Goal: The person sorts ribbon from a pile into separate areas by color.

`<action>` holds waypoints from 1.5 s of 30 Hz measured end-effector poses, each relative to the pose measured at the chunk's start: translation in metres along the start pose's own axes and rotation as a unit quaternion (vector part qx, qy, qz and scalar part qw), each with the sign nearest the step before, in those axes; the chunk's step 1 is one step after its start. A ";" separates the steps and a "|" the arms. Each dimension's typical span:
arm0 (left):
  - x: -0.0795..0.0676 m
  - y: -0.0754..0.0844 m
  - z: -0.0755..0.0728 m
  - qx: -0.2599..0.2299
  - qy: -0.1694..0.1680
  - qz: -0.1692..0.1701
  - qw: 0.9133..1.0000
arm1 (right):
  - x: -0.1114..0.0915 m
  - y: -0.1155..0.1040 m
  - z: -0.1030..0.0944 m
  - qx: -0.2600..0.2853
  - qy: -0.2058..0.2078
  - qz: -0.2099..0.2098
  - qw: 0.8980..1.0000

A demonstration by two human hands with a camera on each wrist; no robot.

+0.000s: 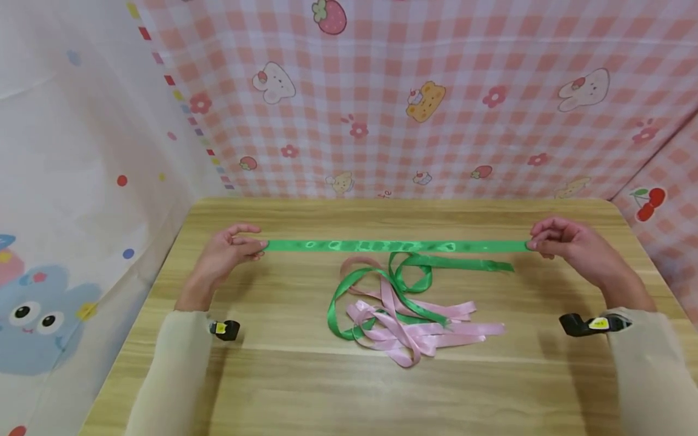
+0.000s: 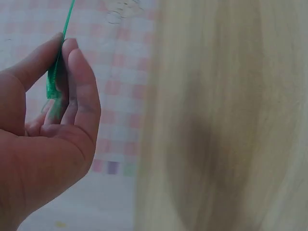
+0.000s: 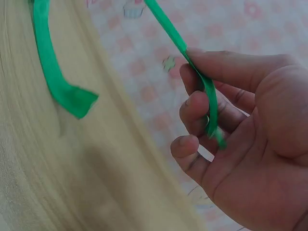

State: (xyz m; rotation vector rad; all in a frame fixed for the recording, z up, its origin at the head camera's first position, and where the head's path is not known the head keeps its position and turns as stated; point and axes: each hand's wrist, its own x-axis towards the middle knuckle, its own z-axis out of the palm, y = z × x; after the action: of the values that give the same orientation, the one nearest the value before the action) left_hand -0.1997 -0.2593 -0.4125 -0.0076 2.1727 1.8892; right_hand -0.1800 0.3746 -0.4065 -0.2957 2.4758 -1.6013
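Observation:
A shiny green ribbon is stretched straight and level between both hands, above the table. My left hand pinches one end between thumb and fingers; in the left wrist view a short tail of the ribbon hangs inside the palm. The other end is pinched by my right hand, where the right wrist view shows a loose end of ribbon curling down past the fingers. Below the taut strip, another green ribbon lies in loops, tangled with pink ribbons.
The loose ribbons lie on the middle of a wooden table. A pink checked cloth hangs behind its back edge, and a white printed cloth hangs at the left. Each wrist bears a small black camera.

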 end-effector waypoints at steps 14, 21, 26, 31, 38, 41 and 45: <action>0.052 -0.030 0.007 -0.147 0.124 -0.082 0.978 | 0.043 0.038 0.009 0.167 0.114 0.129 0.971; 0.070 -0.028 0.015 -0.185 0.198 -0.111 0.956 | 0.060 0.045 0.020 0.161 0.194 0.181 0.951; 0.084 -0.035 0.016 -0.200 0.257 -0.117 0.938 | 0.067 0.050 0.027 0.184 0.247 0.216 0.927; 0.094 -0.035 0.021 -0.200 0.294 -0.115 0.928 | 0.075 0.049 0.027 0.179 0.282 0.242 0.911; 0.100 -0.031 0.029 -0.163 0.323 -0.102 0.927 | 0.085 0.050 0.028 0.167 0.328 0.264 0.892; 0.102 -0.031 0.030 -0.161 0.331 -0.101 0.924 | 0.089 0.051 0.029 0.163 0.339 0.265 0.888; 0.104 -0.031 0.030 -0.162 0.333 -0.104 0.923 | 0.092 0.052 0.030 0.157 0.340 0.270 0.887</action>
State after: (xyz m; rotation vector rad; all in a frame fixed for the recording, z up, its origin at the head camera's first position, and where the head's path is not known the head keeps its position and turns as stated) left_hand -0.2889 -0.2170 -0.4667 -1.0403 2.0557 2.3125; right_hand -0.2645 0.3454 -0.4699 1.0783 2.2974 -1.9954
